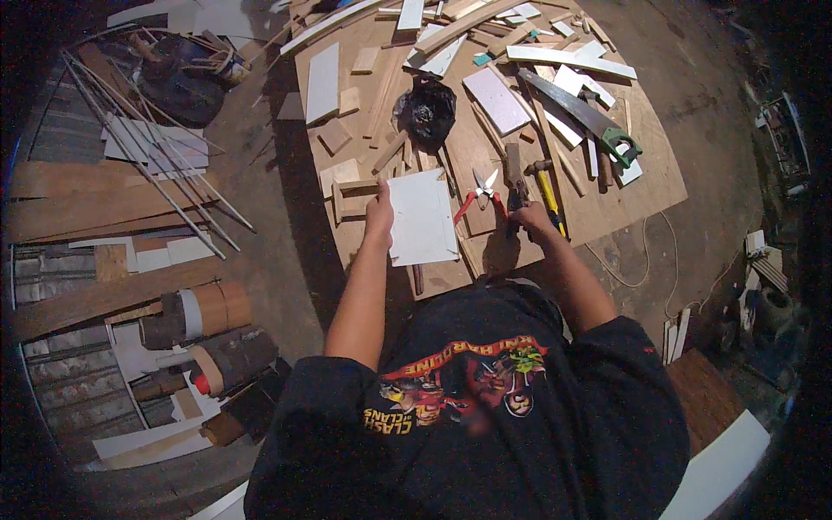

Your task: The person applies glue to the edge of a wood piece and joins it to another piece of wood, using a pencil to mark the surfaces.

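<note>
My left hand (379, 215) is closed on the left edge of a white panel (423, 217), thumb on top. Light wooden strips stick out from the panel's left side, and its near edge reaches close to my body. On the right, my right hand (533, 218) is closed around a dark hand tool (516, 186), mostly hidden by the fingers, so its exact kind cannot be made out. Between both hands lie red-handled snips (483, 196) with their blades apart. A hammer with a yellow and black handle (548, 195) rests just right of my right hand.
The plywood table (646, 186) carries a green-handled handsaw (576, 113), a black plastic bag (425, 113) and several white and bare wood offcuts. Boards and long thin rods (156, 165) lie on the floor to the left. A thin cord (646, 260) trails at the right.
</note>
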Demonstrator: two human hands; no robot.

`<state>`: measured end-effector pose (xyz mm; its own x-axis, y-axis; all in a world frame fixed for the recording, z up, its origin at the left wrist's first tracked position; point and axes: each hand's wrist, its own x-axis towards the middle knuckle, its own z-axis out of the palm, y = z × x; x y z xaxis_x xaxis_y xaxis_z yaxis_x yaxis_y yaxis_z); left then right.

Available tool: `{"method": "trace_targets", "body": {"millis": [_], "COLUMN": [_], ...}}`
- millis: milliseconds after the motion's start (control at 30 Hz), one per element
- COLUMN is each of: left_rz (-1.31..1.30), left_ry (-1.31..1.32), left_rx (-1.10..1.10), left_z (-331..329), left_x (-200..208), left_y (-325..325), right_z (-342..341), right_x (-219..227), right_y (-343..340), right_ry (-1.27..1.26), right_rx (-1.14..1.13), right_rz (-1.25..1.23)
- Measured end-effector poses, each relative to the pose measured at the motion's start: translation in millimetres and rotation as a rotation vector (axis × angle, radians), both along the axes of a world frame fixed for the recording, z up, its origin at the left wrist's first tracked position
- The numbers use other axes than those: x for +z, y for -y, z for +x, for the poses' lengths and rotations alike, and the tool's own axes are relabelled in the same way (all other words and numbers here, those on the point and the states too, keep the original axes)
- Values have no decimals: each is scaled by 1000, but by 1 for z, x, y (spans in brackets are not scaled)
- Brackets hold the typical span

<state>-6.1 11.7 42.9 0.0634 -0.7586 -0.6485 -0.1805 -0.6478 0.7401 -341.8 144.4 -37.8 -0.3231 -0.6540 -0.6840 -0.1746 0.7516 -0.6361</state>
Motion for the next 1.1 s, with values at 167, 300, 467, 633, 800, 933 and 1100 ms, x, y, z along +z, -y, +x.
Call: {"method": "trace_targets", "body": {"millis": [167,300,467,633,800,933,1100], "left_rz": [58,56,107,68,115,-15,-36], "left_ry": [-143,-67,-150,-101,-313,-174,-271], "left_rx": [-31,-18,-6,11,110,14,31], "left_z": [-11,6,21,23,-19,-28,-23], "left_x": [-3,-31,-59,-81,-41,-5,-2], "left_y": [-5,-2,2,-1,-22,-34,-36], "right_z": [-15,-3,-2,-13,-25,-17,8], "right_x": [-33,-23,-7,-4,25,35,94], "right_y": [-12,-8,-6,-2,-12,-4,3], "right_ry": [346,365,324,491,855,926,538], "right_rx": [-213,-223,-163,-274,-431,-259,182], "right_rz": [-43,-90,-126,-133,-297,-261,-302]}}
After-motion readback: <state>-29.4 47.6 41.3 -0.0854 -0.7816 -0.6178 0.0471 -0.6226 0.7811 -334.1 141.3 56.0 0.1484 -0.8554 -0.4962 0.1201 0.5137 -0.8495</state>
